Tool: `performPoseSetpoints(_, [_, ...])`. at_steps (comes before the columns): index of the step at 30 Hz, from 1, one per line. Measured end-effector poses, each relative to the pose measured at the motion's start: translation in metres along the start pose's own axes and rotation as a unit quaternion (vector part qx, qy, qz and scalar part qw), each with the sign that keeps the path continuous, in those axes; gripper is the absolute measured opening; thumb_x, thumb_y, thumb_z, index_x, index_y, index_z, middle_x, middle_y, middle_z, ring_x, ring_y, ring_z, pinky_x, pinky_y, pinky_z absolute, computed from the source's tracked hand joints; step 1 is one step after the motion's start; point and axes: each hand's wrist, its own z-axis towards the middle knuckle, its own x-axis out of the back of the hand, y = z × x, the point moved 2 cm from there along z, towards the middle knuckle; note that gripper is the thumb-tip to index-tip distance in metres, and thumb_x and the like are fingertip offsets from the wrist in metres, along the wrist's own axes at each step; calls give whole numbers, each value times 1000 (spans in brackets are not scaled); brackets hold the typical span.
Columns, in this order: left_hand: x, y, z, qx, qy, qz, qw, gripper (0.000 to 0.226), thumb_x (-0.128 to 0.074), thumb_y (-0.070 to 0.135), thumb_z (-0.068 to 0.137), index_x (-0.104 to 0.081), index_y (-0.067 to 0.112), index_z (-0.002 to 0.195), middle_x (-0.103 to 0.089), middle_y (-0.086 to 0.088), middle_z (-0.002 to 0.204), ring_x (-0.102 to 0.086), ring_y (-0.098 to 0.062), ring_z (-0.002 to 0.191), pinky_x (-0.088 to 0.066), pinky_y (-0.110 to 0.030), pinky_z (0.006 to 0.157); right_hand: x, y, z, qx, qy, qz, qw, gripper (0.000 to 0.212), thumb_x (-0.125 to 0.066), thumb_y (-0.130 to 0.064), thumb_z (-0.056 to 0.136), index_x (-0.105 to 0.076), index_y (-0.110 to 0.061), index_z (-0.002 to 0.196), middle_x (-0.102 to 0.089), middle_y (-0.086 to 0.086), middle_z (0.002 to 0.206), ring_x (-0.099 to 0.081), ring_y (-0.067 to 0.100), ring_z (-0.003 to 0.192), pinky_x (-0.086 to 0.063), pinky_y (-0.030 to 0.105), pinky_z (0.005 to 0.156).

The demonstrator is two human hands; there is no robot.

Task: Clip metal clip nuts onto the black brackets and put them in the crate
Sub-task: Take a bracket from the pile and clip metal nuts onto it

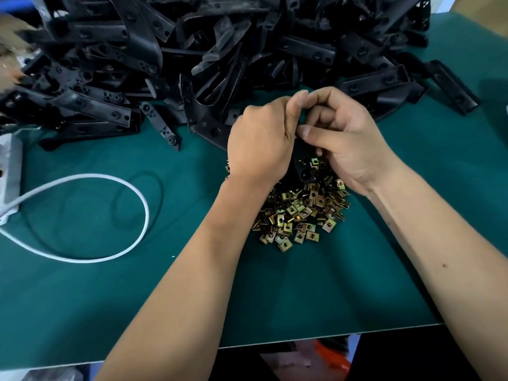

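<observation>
Both hands meet over the middle of the green table. My left hand grips a black bracket, most of which is hidden between the palms. My right hand curls its fingers and thumb around the same bracket from the right. One brass-coloured clip nut sits on the bracket's lower end. Under the wrists lies a heap of loose clip nuts. A big pile of black brackets fills the far side of the table. No crate is in view.
A white cable loops across the left of the green table, running to a white power strip at the left edge. The table's front edge runs along the bottom. Another person's blurred hand shows at far left.
</observation>
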Motion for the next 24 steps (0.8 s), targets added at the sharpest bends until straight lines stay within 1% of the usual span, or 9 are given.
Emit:
performPoseSetpoints(3, [-2, -6, 3, -7, -20, 4, 1000, 43, -33, 50, 108, -51, 26, 76, -44, 12, 55, -55, -26, 58, -32, -33, 54, -1, 2, 1, -5, -4, -19, 1000, 34, -73, -9, 89, -61, -11, 120, -64, -2, 78, -54, 9, 71, -43, 22, 63])
performPoseSetpoints(6, [0, -18, 5, 5, -16, -6, 1000, 67, -22, 58, 104, -70, 12, 96, -64, 1, 69, -65, -31, 74, -45, -41, 61, 1, 6, 3, -26, 16, -43, 999, 30, -74, -20, 93, -65, -15, 122, -70, -5, 81, -59, 6, 72, -46, 22, 63])
performPoseSetpoints(9, [6, -28, 6, 36, 41, -20, 998, 79, -14, 61, 99, -75, 10, 104, -73, -8, 82, -67, -33, 80, -52, -48, 71, 10, 10, 5, 6, 98, -236, 967, 14, -68, -23, 99, -73, -17, 110, -74, -11, 90, -67, 5, 84, -54, 24, 77])
performPoseSetpoints(12, [7, -35, 5, 79, 60, -24, 995, 68, -19, 54, 104, -76, 18, 109, -75, -6, 89, -68, -31, 87, -53, -47, 76, 12, 14, 4, 14, 67, -410, 909, 15, -68, -20, 99, -77, -19, 110, -71, -8, 103, -64, 9, 99, -50, 29, 95])
performPoseSetpoints(16, [2, -39, 2, 100, 54, -20, 993, 70, -19, 55, 103, -73, 12, 106, -74, -5, 91, -67, -32, 90, -51, -44, 77, 5, 21, 9, -5, 9, -492, 871, 24, -69, -30, 97, -76, -21, 118, -63, 5, 110, -58, 22, 104, -46, 33, 88])
performPoseSetpoints(18, [-1, -40, 3, 104, 47, -19, 993, 65, -22, 54, 105, -72, 11, 104, -67, 11, 78, -65, -27, 85, -44, -38, 70, 4, 21, 11, -9, 9, -507, 862, 23, -72, -30, 96, -76, -21, 116, -60, 2, 107, -56, 20, 101, -43, 29, 84])
performPoseSetpoints(20, [-4, -42, 4, 106, 33, -12, 994, 56, -26, 52, 107, -69, 16, 101, -54, 22, 69, -61, -19, 79, -37, -34, 66, 5, 19, 13, -29, 18, -498, 866, 15, -77, -27, 92, -78, -21, 106, -59, -7, 93, -57, 12, 87, -41, 24, 76])
performPoseSetpoints(22, [-7, -44, 3, 100, 6, -8, 995, 47, -28, 53, 108, -60, 22, 95, -60, 16, 73, -64, -22, 81, -38, -36, 65, 8, 16, 17, -70, 20, -478, 876, 10, -82, -28, 87, -78, -24, 96, -62, -14, 82, -61, 9, 79, -42, 21, 71])
performPoseSetpoints(24, [-8, -46, 3, 87, -9, -10, 996, 44, -28, 55, 108, -56, 22, 97, -65, 7, 81, -63, -27, 82, -40, -39, 66, 8, 13, 23, -100, 10, -479, 872, 9, -83, -31, 86, -77, -26, 90, -69, -9, 82, -64, 13, 81, -43, 23, 74])
